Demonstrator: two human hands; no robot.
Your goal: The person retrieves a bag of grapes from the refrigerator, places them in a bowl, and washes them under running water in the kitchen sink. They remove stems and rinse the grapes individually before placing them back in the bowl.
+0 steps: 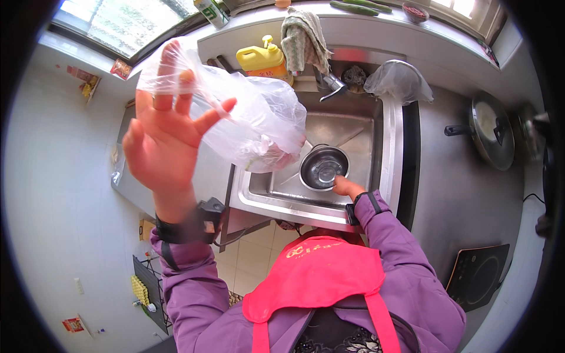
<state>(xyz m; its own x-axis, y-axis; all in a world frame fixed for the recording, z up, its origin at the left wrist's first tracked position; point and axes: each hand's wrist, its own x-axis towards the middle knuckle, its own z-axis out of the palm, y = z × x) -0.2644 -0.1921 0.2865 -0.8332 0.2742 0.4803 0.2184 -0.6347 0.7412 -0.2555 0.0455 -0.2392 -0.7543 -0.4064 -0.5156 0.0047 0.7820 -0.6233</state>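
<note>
My left hand (165,119) is raised at the left, palm towards me and fingers spread. A translucent plastic bag (260,103) is stretched over those fingers and extends right, over the left side of the steel sink (318,128). Something pinkish shows dimly through the bag's lower end; I cannot tell what it is. Down in the sink, my right hand (346,186) grips the near right rim of a round metal bowl (323,165). The bowl's inside looks shiny, perhaps with a little water. My right fingers are partly hidden at the rim.
Behind the sink are a faucet (333,86), a draped cloth (304,37) and a yellow jug (265,61). Cucumbers (355,8) and a small bowl (415,12) line the sill. A lidded pan (490,130) and an induction cooker (479,273) occupy the right counter.
</note>
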